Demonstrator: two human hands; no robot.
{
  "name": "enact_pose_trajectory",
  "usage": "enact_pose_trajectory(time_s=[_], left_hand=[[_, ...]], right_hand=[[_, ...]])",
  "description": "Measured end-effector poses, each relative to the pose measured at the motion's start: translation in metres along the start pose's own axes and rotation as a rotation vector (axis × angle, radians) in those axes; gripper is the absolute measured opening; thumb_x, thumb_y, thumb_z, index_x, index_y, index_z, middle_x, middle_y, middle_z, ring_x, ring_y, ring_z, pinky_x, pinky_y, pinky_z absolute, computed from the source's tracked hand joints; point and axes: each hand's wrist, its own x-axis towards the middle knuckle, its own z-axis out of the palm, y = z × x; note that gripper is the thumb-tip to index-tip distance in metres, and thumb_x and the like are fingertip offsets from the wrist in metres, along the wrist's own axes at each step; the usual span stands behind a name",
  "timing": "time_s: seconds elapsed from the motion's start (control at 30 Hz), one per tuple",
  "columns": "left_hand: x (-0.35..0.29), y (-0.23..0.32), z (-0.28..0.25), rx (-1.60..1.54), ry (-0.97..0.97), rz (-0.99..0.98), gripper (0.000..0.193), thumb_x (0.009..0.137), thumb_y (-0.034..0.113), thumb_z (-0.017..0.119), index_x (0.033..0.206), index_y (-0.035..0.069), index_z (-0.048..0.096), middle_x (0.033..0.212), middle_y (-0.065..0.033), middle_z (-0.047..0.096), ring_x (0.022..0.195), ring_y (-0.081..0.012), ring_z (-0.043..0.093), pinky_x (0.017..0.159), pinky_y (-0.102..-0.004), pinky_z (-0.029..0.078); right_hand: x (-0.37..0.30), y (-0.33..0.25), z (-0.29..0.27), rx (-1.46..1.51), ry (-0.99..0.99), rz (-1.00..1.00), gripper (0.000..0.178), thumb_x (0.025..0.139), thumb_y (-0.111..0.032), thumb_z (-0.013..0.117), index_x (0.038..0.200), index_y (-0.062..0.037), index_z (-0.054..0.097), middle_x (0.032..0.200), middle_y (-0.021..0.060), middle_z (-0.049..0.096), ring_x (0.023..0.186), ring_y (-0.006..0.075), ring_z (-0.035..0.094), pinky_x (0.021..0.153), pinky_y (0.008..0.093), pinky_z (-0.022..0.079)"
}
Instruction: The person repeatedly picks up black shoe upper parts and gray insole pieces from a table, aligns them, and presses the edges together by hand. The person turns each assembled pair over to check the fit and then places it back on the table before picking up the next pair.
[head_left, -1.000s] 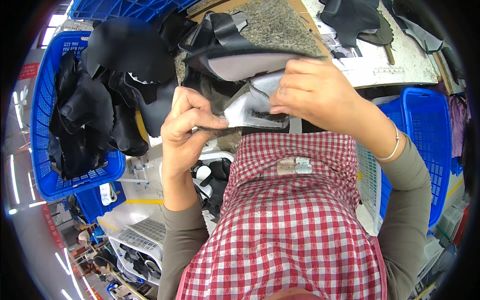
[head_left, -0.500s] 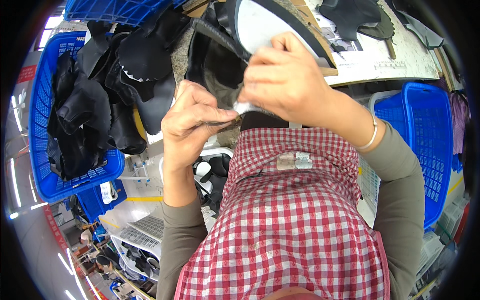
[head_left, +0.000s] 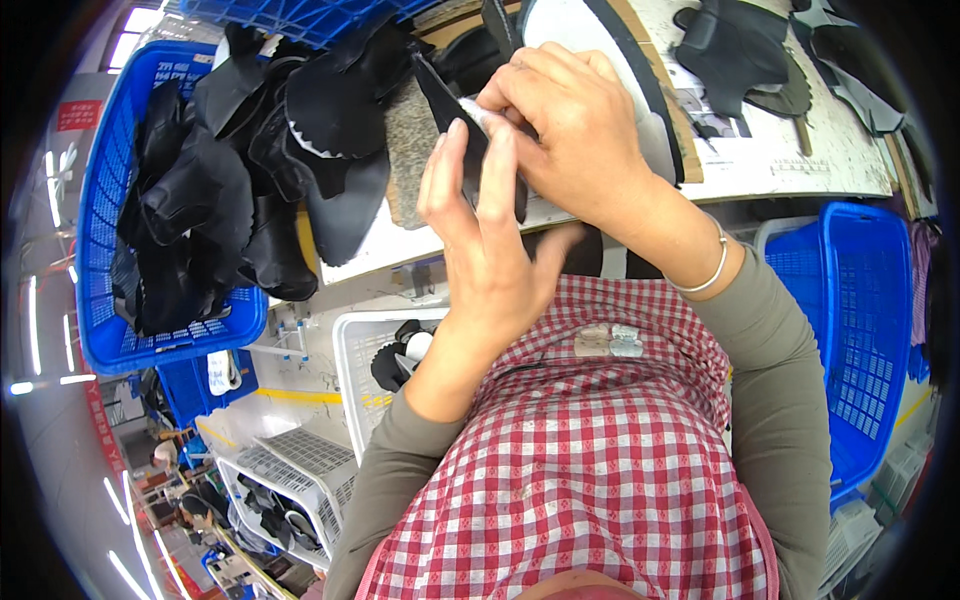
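While both hands meet at twelve o'clock, a thin black flexible piece (head_left: 478,150), dark and matte with a pale edge at its top, stands pinched between them above the pale surface (head_left: 780,165). Left hand (head_left: 480,240) presses flat, fingers straight, against it; right hand (head_left: 570,130) has its grip curled closed over the upper end. Blue basket (head_left: 100,320) of black cut pieces sits at nine o'clock.
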Motion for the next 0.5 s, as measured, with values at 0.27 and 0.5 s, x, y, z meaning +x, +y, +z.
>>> enact_pose_trajectory(time_s=[0.27, 0.5], left_hand=[[-0.011, -0.058, -0.011, 0.144, 0.072, -0.134, 0.031, 0.085, 0.001, 0.078, 0.113, -0.004, 0.066, 0.099, -0.0169, 0.062, 0.09, -0.036, 0.062, 0.078, -0.0429, 0.051], [0.001, -0.061, -0.024, 0.092, -0.075, -0.158, 0.021, 0.095, 0.013, 0.077, 0.099, -0.005, 0.066, 0.078, -0.0173, 0.063, 0.065, -0.0371, 0.062, 0.06, -0.0403, 0.05]], right_hand=[[-0.002, 0.005, 0.017, -0.12, 0.102, -0.125, 0.024, 0.078, -0.024, 0.08, 0.098, -0.0127, 0.072, 0.093, -0.0022, 0.064, 0.088, 0.0183, 0.064, 0.077, 0.0358, 0.042], [0.002, 0.02, 0.027, -0.191, -0.001, -0.33, 0.02, 0.076, -0.024, 0.074, 0.095, -0.016, 0.073, 0.088, -0.008, 0.063, 0.083, 0.0117, 0.063, 0.07, 0.0296, 0.042]])
